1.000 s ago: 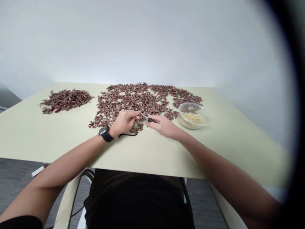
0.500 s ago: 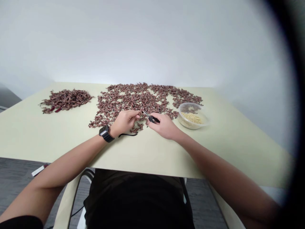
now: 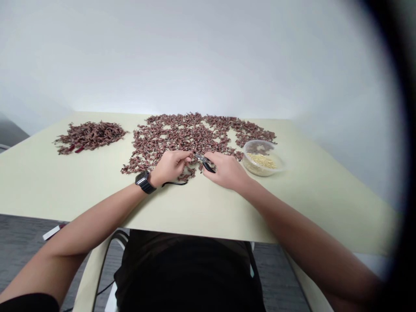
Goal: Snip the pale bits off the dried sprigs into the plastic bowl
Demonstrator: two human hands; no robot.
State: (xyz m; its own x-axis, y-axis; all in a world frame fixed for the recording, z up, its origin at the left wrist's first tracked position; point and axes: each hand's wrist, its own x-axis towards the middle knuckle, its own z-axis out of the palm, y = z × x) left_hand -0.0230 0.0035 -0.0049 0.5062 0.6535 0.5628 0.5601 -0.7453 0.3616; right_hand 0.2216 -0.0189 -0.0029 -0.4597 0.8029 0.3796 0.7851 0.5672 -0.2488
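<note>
Snips with black handles (image 3: pixel 206 166) sit in the right hand (image 3: pixel 227 172), which is closed around them with the metal tips pointing toward the left hand (image 3: pixel 169 167). At this size they could be small pliers, and what the tips are touching is too small to tell. The left fingertips (image 3: pixel 187 158) are pinched together on what looks like 1 dried sprig (image 3: pixel 192 159), just beside those tips, so the 2 hands meet at a single small spot. That suits such fine work: both hands sit low over the table (image 3: pixel 227 216), and the tool's tips are close to the pinching fingers, where a small piece can be held steady.

More sprigs lie in a wide, patchy layer (image 3: pixel 182 132) of reddish-brown just beyond the hands, with its nearest edge reaching under the left hand. A denser heap (image 3: pixel 89 136) sits well off to the left. Near the right hand, a clear plastic tub (image 3: pixel 248 167) holds pale yellow bits (image 3: pixel 261 161) and some darker pieces. A black watch (image 3: pixel 144 183) circles the left wrist, and a thin black cord (image 3: pixel 173 183) lies on the table just below the left hand.
</note>
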